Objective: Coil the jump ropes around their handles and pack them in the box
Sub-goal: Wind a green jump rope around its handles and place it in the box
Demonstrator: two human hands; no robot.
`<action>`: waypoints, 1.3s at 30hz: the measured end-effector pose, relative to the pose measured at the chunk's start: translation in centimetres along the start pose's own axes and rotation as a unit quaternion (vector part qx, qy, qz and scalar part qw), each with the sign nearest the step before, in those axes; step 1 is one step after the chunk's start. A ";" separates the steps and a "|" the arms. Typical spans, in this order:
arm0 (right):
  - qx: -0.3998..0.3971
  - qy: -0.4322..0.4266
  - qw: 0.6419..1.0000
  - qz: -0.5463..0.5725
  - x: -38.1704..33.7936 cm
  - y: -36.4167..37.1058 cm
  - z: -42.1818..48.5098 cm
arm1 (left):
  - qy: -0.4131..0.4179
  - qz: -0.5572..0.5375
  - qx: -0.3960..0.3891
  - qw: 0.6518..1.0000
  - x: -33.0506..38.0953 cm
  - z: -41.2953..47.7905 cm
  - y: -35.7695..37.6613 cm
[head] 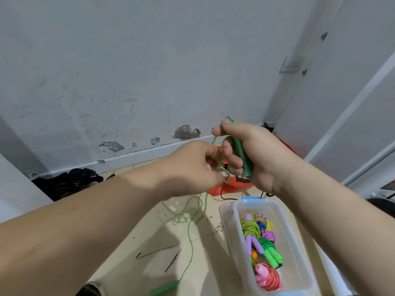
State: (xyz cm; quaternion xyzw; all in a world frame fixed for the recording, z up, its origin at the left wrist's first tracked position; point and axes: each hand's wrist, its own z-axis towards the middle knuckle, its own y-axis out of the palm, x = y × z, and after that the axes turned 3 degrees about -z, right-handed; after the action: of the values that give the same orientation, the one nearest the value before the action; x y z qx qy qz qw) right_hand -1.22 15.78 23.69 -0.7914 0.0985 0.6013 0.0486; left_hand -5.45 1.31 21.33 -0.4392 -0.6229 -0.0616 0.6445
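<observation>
My right hand [254, 154] grips a dark green jump rope handle [243, 159] upright at chest height. Just left of it, my left hand [192, 167] pinches the thin green rope [191, 242] close to that handle. The rope hangs down from my hands, tangles loosely on the floor and runs to the second green handle [164, 288] lying at the bottom edge. A clear plastic box [235, 238] stands on the floor at lower right. It holds several coiled jump ropes in green, purple, pink and red.
A red bag [226, 186] with a black cable lies on the floor behind my hands. Dark clothing [70, 182] is heaped against the wall at left. A power socket [291, 64] sits on the wall at upper right. The floor is scuffed beige tile.
</observation>
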 end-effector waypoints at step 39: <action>-0.066 0.063 0.979 0.182 0.7 -0.2 0.9 | -0.111 -0.405 -0.022 0.907 -0.5 1.7 -1.8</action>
State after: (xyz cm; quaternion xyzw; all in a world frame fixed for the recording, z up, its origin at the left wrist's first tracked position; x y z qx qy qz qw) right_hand -1.88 16.06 22.80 -0.7982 0.2041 0.5539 -0.1202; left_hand -7.93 1.05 21.53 -0.1668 -0.8131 -0.2818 0.4813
